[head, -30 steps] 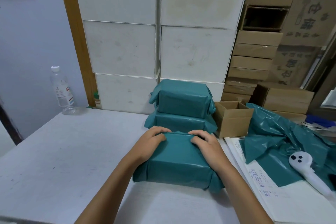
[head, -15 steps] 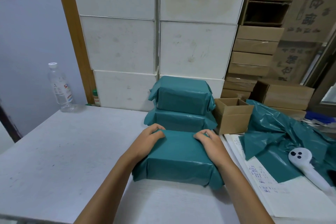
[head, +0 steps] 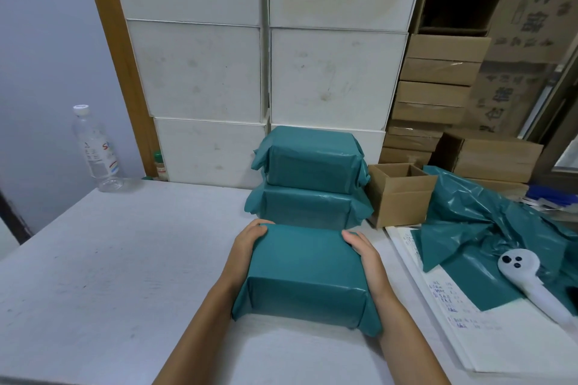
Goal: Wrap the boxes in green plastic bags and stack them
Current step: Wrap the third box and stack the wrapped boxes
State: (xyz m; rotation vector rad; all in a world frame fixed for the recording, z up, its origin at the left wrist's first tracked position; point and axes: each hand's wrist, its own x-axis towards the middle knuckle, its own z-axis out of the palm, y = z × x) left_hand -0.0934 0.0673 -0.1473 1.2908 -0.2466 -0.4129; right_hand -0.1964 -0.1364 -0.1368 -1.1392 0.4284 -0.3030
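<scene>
A box wrapped in green plastic (head: 305, 272) is in front of me, its near edge a little off the white table (head: 109, 259). My left hand (head: 248, 247) grips its left side and my right hand (head: 362, 255) grips its right side, fingers curled over the far top corners. Just behind it stands a stack of two green-wrapped boxes (head: 309, 184), one on the other, against the white wall boxes. Loose green plastic bags (head: 488, 228) lie crumpled at the right.
An open small cardboard box (head: 398, 194) stands right of the stack. A white handheld scanner (head: 531, 284) lies on the bags and a sheet of paper (head: 450, 316). A clear water bottle (head: 95, 150) stands at the back left. Cardboard cartons (head: 438, 87) are piled at the right.
Both hands have slid from the box's top far edge outward to its sides, and the wrapped box has tipped up toward me off the table.
</scene>
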